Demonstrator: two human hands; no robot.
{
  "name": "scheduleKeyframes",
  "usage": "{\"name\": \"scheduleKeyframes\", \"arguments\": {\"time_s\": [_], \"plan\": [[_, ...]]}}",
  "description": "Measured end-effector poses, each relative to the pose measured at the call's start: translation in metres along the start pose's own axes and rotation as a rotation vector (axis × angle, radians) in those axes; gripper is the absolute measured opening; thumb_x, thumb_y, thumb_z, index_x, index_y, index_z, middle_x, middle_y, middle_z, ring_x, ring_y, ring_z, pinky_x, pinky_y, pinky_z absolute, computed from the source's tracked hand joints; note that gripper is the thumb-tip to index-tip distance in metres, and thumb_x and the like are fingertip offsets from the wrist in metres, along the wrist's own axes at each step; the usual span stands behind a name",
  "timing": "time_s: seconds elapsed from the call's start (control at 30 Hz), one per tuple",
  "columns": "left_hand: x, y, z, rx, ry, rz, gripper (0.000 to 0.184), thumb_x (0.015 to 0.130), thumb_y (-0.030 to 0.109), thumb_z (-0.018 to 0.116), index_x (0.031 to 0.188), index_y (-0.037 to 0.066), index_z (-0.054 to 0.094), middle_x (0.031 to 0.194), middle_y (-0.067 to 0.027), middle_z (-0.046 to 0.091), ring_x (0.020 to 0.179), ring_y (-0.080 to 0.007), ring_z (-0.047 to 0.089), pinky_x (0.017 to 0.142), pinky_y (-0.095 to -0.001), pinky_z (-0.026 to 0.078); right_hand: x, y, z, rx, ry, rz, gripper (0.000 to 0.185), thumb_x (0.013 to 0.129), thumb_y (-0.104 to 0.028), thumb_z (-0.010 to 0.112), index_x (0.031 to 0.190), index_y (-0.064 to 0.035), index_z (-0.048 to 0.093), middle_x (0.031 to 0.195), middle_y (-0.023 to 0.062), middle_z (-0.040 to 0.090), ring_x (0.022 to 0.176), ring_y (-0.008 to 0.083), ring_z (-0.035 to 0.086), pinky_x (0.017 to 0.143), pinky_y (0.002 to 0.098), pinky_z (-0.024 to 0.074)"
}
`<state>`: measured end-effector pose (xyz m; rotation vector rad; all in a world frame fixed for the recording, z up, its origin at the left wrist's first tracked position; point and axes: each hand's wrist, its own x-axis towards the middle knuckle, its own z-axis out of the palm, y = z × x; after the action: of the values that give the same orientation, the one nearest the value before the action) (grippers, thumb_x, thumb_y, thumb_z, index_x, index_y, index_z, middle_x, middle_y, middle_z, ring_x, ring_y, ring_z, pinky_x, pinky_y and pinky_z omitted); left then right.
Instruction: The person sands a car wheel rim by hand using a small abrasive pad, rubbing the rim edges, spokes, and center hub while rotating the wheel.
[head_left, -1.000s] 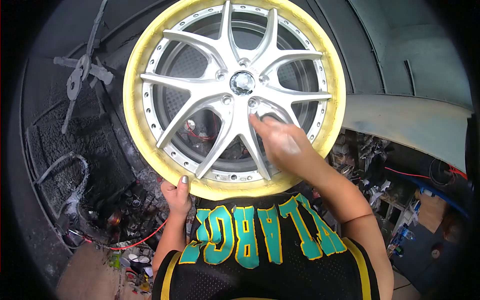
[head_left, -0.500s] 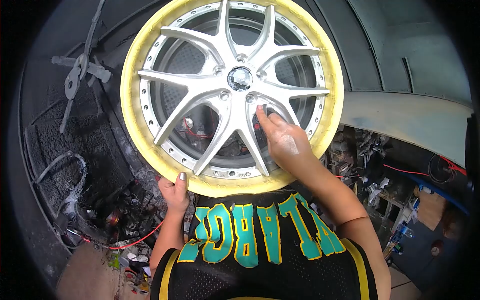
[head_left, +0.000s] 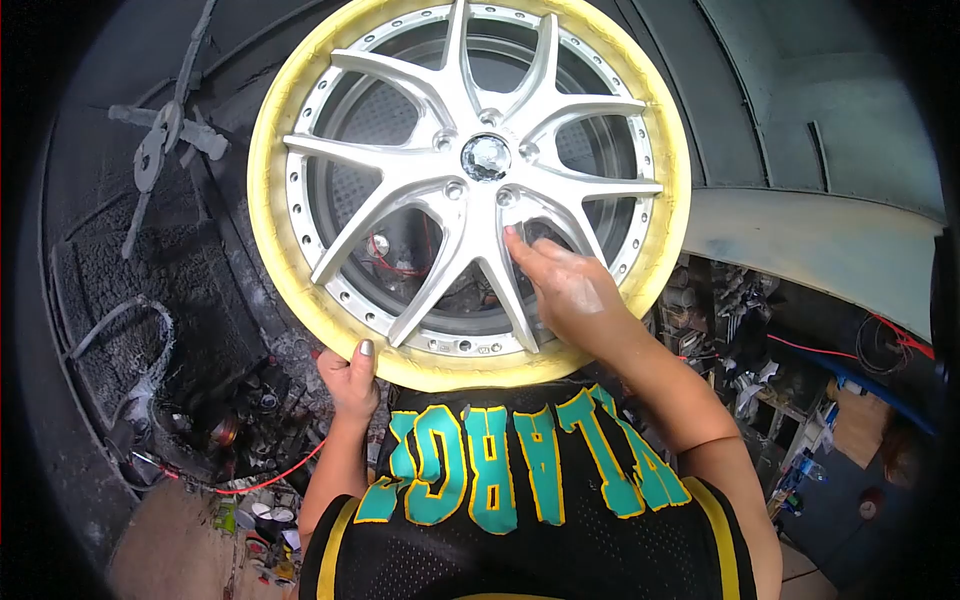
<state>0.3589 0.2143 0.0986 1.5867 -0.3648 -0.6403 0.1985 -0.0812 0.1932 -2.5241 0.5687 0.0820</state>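
Note:
A silver multi-spoke wheel rim fills the upper middle, with yellow masking around its outer edge and a shiny faceted centre cap. My left hand grips the lower left edge, thumb in front and other fingers largely hidden behind. My right hand is at a lower right spoke near the hub. Its index fingertip presses on the inner side of the spoke, with the other fingers curled. Those fingers pinch a small grey piece, mostly hidden now; its material is unclear. White dust coats the back of this hand.
A dark, dust-covered metal stand with a cross-shaped handle is at the upper left. A red cable runs over clutter at lower left. Shelves crowded with small items and a pale panel are on the right.
My right fingertips have slid slightly down along the spoke, and the grey piece shows less. The wheel has shifted a little to the right in view. My left hand keeps its grip.

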Motion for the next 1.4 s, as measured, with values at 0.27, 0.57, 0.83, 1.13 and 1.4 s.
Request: {"name": "scheduleKeyframes", "arguments": {"time_s": [0.27, 0.57, 0.83, 1.13, 1.4], "plan": [[-0.001, -0.004, -0.006, -0.001, -0.035, -0.019, 0.034, 0.105, 0.026, 0.068, 0.092, -0.005, 0.075, 0.088, -0.0054, 0.075, 0.08, -0.0128, 0.065, 0.075, -0.0316, 0.051, 0.002, 0.002, 0.009, 0.088, 0.102, -0.028, 0.065, 0.084, 0.008, 0.059, 0.148, -0.0019, 0.061, 0.102, 0.0245, 0.071, 0.082, 0.0456, 0.072, 0.08, 0.0504, 0.0592], [0.0, -0.009, -0.007, 0.008, -0.03, -0.003, 0.031, 0.105, 0.023, 0.068, 0.092, -0.005, 0.075, 0.086, -0.0056, 0.075, 0.079, -0.013, 0.066, 0.075, -0.0318, 0.051, 0.028, -0.008, -0.027, -0.221, 0.031, -0.03, 0.047, 0.091, -0.003, 0.06, 0.137, 0.0054, 0.066, 0.11, 0.018, 0.074, 0.082, 0.0353, 0.076, 0.071, 0.043, 0.0624], [-0.002, -0.004, 0.0, -0.051, -0.011, -0.058, 0.03, 0.105, 0.021, 0.068, 0.097, -0.006, 0.076, 0.089, -0.0062, 0.077, 0.081, -0.0133, 0.068, 0.077, -0.0321, 0.053, 0.009, -0.012, -0.05, -0.441, -0.206, 0.104, 0.052, 0.09, -0.002, 0.058, 0.141, -0.0027, 0.065, 0.11, 0.0169, 0.073, 0.092, 0.0357, 0.076, 0.079, 0.0462, 0.0611], [0.005, 0.003, 0.004, -0.036, -0.036, 0.032, 0.028, 0.104, 0.019, 0.068, 0.094, -0.006, 0.077, 0.089, -0.0076, 0.078, 0.08, -0.0146, 0.07, 0.076, -0.0321, 0.054, 0.028, -0.002, -0.04, -0.462, -0.123, -0.002, 0.056, 0.089, 0.0, 0.057, 0.144, -0.0062, 0.065, 0.106, 0.0152, 0.072, 0.088, 0.038, 0.074, 0.075, 0.0474, 0.0602], [0.003, 0.0, 0.007, -0.103, -0.014, 0.013, 0.026, 0.104, 0.017, 0.068, 0.097, -0.006, 0.078, 0.092, -0.0085, 0.079, 0.083, -0.0151, 0.071, 0.078, -0.0322, 0.054, 0.026, -0.001, -0.042, -0.527, -0.171, -0.008, 0.06, 0.087, 0.001, 0.058, 0.146, -0.0082, 0.064, 0.109, 0.0134, 0.072, 0.084, 0.0376, 0.075, 0.07, 0.0478, 0.0598]]}}
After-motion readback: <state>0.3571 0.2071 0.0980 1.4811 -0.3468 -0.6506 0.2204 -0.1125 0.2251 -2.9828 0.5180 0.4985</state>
